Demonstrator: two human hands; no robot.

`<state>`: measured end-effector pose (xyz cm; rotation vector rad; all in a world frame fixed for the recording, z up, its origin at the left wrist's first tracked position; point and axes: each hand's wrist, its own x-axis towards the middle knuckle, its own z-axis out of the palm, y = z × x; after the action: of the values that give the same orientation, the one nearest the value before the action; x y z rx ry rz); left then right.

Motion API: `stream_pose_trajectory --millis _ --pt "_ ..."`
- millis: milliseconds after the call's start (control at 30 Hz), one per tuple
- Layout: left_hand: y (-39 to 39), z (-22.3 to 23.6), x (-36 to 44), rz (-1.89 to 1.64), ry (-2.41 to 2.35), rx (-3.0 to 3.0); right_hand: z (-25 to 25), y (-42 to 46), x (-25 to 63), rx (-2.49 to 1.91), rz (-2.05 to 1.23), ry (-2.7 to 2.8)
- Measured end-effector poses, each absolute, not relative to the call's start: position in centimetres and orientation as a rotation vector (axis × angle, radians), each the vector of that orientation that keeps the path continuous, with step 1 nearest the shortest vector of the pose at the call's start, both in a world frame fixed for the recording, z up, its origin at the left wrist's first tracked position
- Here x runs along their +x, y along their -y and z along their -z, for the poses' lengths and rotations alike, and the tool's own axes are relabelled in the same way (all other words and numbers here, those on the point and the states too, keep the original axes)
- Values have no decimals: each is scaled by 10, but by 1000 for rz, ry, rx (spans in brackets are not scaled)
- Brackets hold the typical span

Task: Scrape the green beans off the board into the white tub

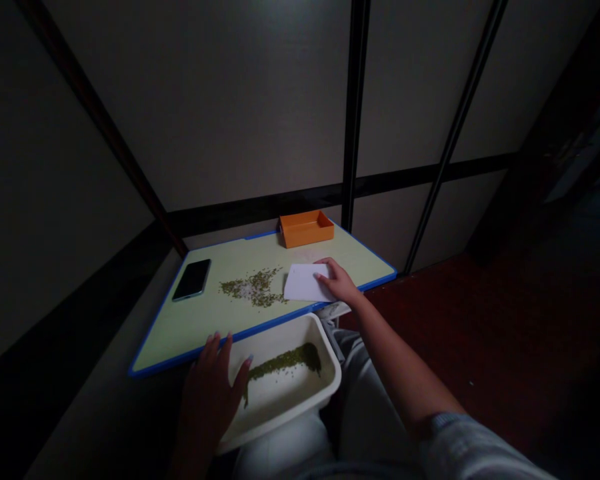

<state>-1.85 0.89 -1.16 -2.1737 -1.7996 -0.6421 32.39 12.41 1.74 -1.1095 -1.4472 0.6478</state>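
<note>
The left hand (213, 373) hides one end of the white tub (275, 398) — its green grains (286, 361) too small to name.

Table (195, 333): pale yellow-green top, standing close to the wall
Edging (167, 363): blue, along the tabletop's rim
Phone (192, 279): dark screen up, pale frame, lying aslant near the table's left edge
Tray (307, 230): orange, shallow, open-topped — on the table's far side, right of the middle
Wall (260, 100): greyish panels, with a soft glow high up
Strip (356, 100): dark, upright, behind the tray and just to its right
Band (290, 202): dark, crossing the panels above the tabletop
Floor (420, 320): deep red, to the right — a small pale speck (471, 383) on it
</note>
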Motion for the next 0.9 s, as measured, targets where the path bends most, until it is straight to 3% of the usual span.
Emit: stream_pose_trajectory --millis 300,900 --pt "-10 12 -19 651 1781 -2186 -17 -123 332 -1002 -851 1239" --pt "-8 11 -16 680 1787 -2182 -16 -122 333 -1055 -781 1368"
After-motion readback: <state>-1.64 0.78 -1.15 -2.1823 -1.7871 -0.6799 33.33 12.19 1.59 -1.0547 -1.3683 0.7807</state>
